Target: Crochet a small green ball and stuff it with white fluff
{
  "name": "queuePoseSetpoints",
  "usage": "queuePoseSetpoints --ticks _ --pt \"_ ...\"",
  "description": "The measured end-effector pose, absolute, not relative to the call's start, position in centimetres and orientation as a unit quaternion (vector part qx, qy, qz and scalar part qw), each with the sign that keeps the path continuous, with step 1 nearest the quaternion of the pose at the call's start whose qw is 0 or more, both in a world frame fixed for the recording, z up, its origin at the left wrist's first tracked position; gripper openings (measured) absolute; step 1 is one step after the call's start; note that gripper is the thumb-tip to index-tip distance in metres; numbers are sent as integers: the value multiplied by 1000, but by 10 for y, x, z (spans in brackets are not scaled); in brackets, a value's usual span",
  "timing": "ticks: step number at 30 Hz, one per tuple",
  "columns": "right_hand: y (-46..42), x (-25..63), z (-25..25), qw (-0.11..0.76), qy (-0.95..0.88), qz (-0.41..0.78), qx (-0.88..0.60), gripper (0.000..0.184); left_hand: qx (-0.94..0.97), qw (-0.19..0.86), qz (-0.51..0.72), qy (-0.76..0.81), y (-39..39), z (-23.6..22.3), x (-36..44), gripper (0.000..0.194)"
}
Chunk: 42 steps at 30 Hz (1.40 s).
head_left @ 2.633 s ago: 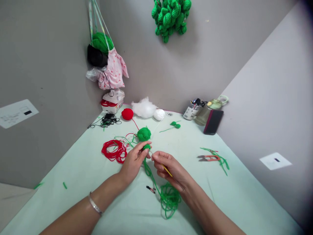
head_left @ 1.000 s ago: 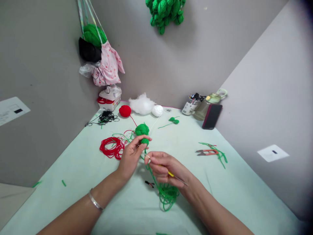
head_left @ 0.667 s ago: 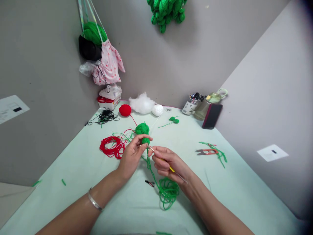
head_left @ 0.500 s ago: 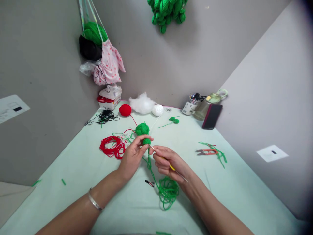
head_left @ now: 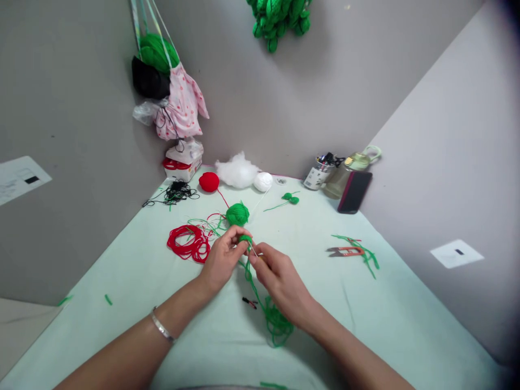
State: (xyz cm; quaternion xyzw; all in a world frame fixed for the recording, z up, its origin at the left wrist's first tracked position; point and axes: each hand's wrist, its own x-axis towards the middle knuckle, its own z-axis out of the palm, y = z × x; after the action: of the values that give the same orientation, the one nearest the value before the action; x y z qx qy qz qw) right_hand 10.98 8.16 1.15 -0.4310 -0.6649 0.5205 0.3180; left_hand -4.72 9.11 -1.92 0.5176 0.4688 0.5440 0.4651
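My left hand (head_left: 224, 255) pinches a small green crochet piece (head_left: 245, 238) between thumb and fingers, over the middle of the table. My right hand (head_left: 280, 276) is closed around a crochet hook (head_left: 252, 249); its thin metal shaft reaches to the piece, and most of its handle is hidden by the hand. Green yarn strands (head_left: 252, 279) hang below the piece and run to a loose tangle of green yarn (head_left: 277, 324), partly covered by my right hand. Just beyond my fingers sits a green yarn ball (head_left: 238, 214).
Red yarn coils (head_left: 187, 242) lie left of my hands. Orange-handled thread snips (head_left: 345, 252) rest at the right among green scraps. Along the back stand a red yarn ball (head_left: 208, 182), white stuffing (head_left: 237, 170), a white yarn ball (head_left: 263, 182), a pen holder (head_left: 317, 174) and a phone (head_left: 355, 193).
My right hand has turned over, so its back now faces up and hides the hook's yellow handle. The green piece has tilted and dropped slightly in my left fingers.
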Motion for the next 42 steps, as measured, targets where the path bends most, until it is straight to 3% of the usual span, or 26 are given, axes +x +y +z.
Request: queuePoseSetpoints --ticks 4,7,10,11,13,18,20,25,31,34,39,42 --pt "78 106 8 306 -727 437 -432 19 501 482 553 459 92 -20 -48 9" --pt "89 111 11 287 -657 571 -400 20 483 495 568 447 94 -22 -50 12" --pt "98 120 14 146 -543 781 -272 28 447 503 597 436 96 -24 -53 20" --pt "99 123 14 91 -532 810 -229 32 433 506 606 435 96 -25 -54 22" --pt "101 128 15 59 -554 804 -207 35 409 520 613 433 97 -24 -56 24" --pt "117 138 17 290 -602 650 -362 32 384 554 603 427 96 -19 -57 21" --pt "124 141 19 342 -571 637 -388 32 378 557 601 431 96 -18 -57 21" --pt "122 135 14 335 -543 667 -384 30 360 588 594 414 96 -21 -54 30" --pt "114 121 -1 335 -679 478 -445 36 371 610 575 400 92 -28 -47 40" --pt "116 122 -2 344 -689 438 -465 38 394 606 566 396 91 -29 -45 38" --pt "115 128 6 356 -660 502 -430 48 424 586 562 400 91 -27 -46 31" --pt "114 129 9 341 -627 576 -398 42 433 576 566 401 92 -29 -47 30"
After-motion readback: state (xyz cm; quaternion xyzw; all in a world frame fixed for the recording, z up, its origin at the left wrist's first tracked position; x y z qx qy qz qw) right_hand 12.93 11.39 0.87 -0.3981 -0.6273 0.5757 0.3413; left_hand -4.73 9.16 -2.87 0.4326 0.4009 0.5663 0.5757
